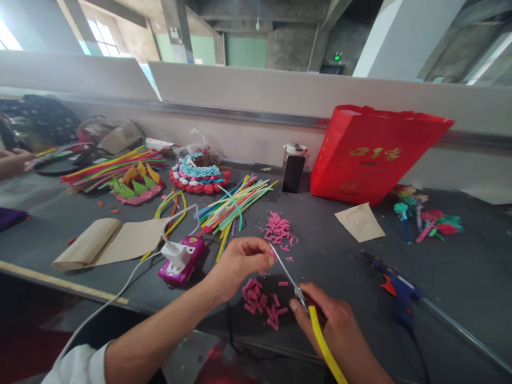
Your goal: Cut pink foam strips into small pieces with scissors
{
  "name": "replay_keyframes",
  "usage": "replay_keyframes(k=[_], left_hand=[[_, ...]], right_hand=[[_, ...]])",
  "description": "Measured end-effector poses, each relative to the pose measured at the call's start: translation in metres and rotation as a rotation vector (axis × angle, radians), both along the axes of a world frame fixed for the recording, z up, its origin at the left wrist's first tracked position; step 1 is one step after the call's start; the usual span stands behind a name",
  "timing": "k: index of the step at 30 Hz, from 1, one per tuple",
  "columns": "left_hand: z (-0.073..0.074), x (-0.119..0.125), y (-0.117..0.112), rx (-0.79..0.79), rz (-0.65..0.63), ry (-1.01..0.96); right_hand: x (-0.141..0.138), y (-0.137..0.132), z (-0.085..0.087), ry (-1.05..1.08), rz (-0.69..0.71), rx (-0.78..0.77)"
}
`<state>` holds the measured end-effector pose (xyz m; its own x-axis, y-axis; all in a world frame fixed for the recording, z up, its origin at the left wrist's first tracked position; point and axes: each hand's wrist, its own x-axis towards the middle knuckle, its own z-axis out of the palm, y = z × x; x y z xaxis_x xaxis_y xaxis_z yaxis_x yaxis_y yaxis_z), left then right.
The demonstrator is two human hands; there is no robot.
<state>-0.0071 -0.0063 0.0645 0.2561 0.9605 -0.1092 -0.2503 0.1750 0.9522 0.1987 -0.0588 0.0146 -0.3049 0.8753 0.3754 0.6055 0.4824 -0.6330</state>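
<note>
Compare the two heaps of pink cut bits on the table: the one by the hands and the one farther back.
The near pink heap lies between the left hand and the right hand, under the scissors; the far pink heap sits beyond the blades, beside the bundle of coloured sticks. The near heap is spread looser, with single pieces apart; the far one is piled tighter. Both are short pink pieces on the dark table.
</note>
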Motion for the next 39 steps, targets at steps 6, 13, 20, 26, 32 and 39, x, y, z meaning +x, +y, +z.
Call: replay_keyframes(k=[6, 13, 20, 26, 32, 39], left_hand=[[-0.001, 0.0, 0.001, 0.015, 0.005, -0.041], [-0.002, 0.003, 0.001, 0.033, -0.033, -0.117], [-0.01, 0.013, -0.01, 0.064, -0.113, 0.114], [-0.009, 0.014, -0.008, -0.016, -0.068, -0.123], [-0.002, 0.013, -0.006, -0.093, -0.032, -0.252], [-0.002, 0.016, -0.008, -0.102, -0.07, -0.22]], right_hand=[[-0.002, 0.0, 0.0, -0.001, -0.049, -0.062], [-0.003, 0.002, 0.008, 0.123, -0.124, -0.114], [-0.003, -0.001, 0.012, 0.304, -0.195, -0.247], [0.002, 0.004, 0.005, 0.159, -0.148, -0.014], [0.0, 0.004, 0.003, -0.047, -0.1, 0.04], [0.0, 0.005, 0.0, -0.064, -0.011, 0.102]])
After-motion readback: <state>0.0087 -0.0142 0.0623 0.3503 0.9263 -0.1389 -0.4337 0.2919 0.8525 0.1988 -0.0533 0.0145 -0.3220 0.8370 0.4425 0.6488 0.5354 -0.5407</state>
